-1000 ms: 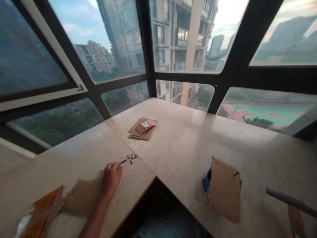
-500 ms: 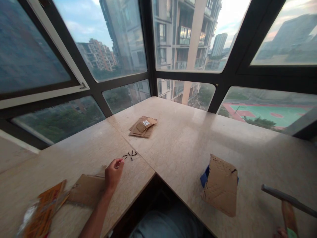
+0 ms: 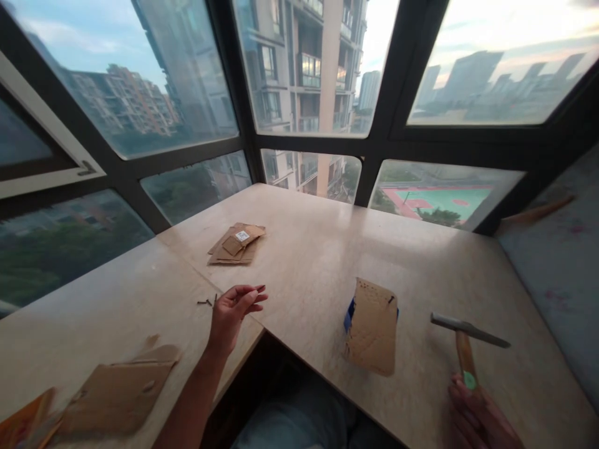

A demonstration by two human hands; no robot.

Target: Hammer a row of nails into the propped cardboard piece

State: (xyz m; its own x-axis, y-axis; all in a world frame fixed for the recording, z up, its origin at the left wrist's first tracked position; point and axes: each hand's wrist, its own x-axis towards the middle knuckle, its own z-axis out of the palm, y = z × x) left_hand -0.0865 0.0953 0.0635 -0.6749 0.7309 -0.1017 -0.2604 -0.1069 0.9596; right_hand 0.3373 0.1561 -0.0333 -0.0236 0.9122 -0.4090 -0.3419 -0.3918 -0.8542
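Observation:
My left hand [image 3: 234, 315] is over the table near its inner corner, thumb and fingertips pinched together. Something small and dark may be between them, too small to make out. Just behind that hand lie a few small dark nails or screws [image 3: 204, 302], partly hidden by it. My right hand [image 3: 475, 408] grips the wooden handle of a hammer [image 3: 465, 355], its metal head raised to the right of a cardboard piece [image 3: 373, 330]. That cardboard rests on something blue [image 3: 349, 317], bears rows of small holes, and has one dark nail or screw [image 3: 390, 300] near its upper right corner.
Folded cardboard pieces with a white label [image 3: 238, 244] lie toward the window corner. More cardboard [image 3: 116, 393] and an orange package [image 3: 25, 418] are at the lower left. The tabletop [image 3: 299, 249] has a cut-out corner before my lap. Windows border its far side.
My left hand has moved right, away from the small dark nails or screws. The hammer has come further into view with my right hand as the view turned right.

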